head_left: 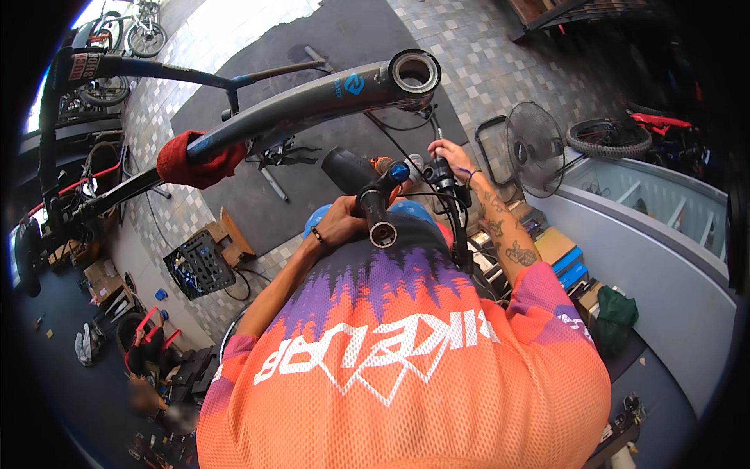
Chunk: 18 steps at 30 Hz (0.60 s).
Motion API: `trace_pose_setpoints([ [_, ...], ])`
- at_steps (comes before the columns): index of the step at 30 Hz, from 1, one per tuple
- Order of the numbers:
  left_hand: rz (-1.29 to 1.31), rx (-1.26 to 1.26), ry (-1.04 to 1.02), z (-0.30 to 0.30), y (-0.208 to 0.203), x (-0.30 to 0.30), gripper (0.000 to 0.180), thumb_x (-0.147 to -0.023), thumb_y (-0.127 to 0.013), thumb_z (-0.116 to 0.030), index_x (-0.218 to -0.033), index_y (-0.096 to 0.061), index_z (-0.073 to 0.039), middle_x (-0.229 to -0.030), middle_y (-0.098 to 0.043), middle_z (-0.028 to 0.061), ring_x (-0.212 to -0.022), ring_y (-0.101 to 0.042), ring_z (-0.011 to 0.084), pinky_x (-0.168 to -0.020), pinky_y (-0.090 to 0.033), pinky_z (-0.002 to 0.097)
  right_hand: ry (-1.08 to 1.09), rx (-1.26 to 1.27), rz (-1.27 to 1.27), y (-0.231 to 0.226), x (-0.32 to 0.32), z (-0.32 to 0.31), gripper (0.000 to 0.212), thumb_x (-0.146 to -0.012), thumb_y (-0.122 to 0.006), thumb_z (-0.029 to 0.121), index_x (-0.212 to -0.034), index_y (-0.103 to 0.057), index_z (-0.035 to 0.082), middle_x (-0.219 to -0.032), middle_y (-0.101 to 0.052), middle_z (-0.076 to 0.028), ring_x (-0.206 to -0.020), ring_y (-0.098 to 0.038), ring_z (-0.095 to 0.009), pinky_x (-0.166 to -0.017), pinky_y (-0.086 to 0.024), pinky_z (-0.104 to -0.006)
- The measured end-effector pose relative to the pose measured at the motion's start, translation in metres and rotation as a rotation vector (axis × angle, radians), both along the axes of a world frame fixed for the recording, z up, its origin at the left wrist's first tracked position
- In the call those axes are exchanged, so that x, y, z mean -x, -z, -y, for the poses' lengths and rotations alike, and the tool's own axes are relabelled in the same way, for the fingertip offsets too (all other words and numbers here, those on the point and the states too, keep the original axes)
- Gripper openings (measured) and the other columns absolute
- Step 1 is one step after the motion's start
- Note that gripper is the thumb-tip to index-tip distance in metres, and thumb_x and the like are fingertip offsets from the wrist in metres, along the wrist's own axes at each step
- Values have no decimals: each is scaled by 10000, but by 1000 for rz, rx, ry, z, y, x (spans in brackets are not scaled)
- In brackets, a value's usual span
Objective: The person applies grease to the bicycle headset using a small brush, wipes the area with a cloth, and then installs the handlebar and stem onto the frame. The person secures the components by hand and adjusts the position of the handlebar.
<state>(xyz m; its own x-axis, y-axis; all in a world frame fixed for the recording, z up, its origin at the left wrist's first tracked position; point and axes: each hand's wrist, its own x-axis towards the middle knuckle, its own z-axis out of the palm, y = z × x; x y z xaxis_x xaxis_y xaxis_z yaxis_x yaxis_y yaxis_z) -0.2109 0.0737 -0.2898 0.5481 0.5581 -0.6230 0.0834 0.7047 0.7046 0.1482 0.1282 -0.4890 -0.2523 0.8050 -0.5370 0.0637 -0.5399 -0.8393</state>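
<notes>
My left hand (pixel 344 223) is closed around the upper end of a dark bicycle fork (pixel 375 202), held close to my belly. The fork's hollow steerer tube points toward me, and a blue cap sits on its crown. Farther right, my right hand (pixel 451 159) has its fingers curled at a black part with cables (pixel 444 173); what exactly they grip is unclear. Ahead of both hands hangs a dark grey bicycle frame (pixel 312 109), its open head tube (pixel 414 72) facing up. A red cloth (pixel 199 159) is wrapped around the frame's tube.
A floor fan (pixel 535 148) and a loose wheel (pixel 609 138) stand at the right, by a long grey cabinet (pixel 648 234). Boxes (pixel 558 254) lie near my right elbow. A black tool tray (pixel 199 264) is at the left. Another person (pixel 148 395) is at lower left.
</notes>
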Motion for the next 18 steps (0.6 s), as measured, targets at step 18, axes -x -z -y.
trace_pose_setpoints([
  [18,10,-68,164,-23,44,54,206,-813,-867,-123,-962,-755,-36,-948,-762,44,-877,-717,113,-827,-575,274,-95,-469,292,-42,17,84,571,-860,-469,18,-1374,-691,130,-1419,-612,-239,-1333,-593,-351,-1113,-489,-388],
])
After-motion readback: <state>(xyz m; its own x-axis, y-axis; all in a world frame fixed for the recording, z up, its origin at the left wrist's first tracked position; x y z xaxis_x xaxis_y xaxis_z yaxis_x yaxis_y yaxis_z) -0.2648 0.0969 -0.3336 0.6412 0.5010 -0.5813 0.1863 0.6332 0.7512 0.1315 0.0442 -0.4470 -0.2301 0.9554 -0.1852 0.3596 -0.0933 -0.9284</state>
